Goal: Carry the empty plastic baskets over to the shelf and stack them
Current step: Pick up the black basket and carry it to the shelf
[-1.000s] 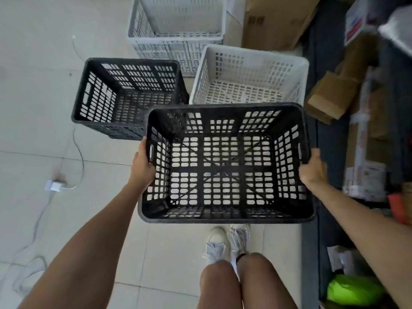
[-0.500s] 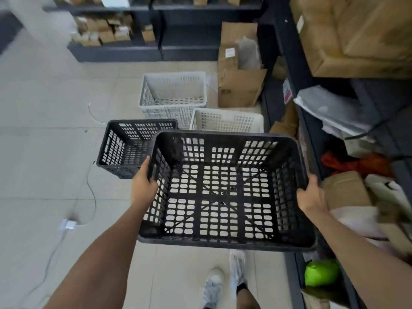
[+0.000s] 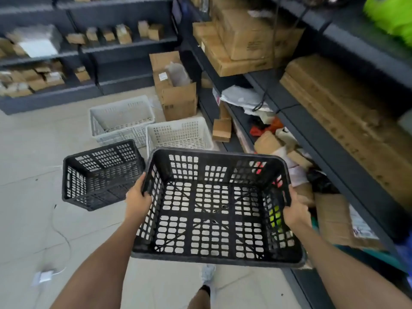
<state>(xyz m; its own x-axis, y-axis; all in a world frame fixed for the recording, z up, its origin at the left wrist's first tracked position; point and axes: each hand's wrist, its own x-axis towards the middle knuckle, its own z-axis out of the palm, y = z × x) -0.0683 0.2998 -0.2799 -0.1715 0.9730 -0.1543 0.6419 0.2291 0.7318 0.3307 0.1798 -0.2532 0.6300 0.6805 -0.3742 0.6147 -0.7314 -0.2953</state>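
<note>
I hold an empty black plastic basket [image 3: 214, 210] in the air in front of me, tilted slightly. My left hand [image 3: 137, 198] grips its left rim and my right hand [image 3: 295, 211] grips its right rim. On the floor behind it sits a second black basket [image 3: 100, 175], a white basket [image 3: 179, 133] to its right, and another white basket [image 3: 121, 119] farther back. The dark shelf [image 3: 321, 139] runs along my right side, its lower level cluttered.
Cardboard boxes [image 3: 240, 43] fill the right shelf, and an open carton [image 3: 176, 90] stands on the floor at its end. A second shelf unit [image 3: 93, 50] with small boxes lines the back wall. A white cable and adapter [image 3: 44, 277] lie on the tiled floor at left.
The black basket has risen from low over the floor baskets and swung right toward the shelf. My view has lifted, showing the shelves.
</note>
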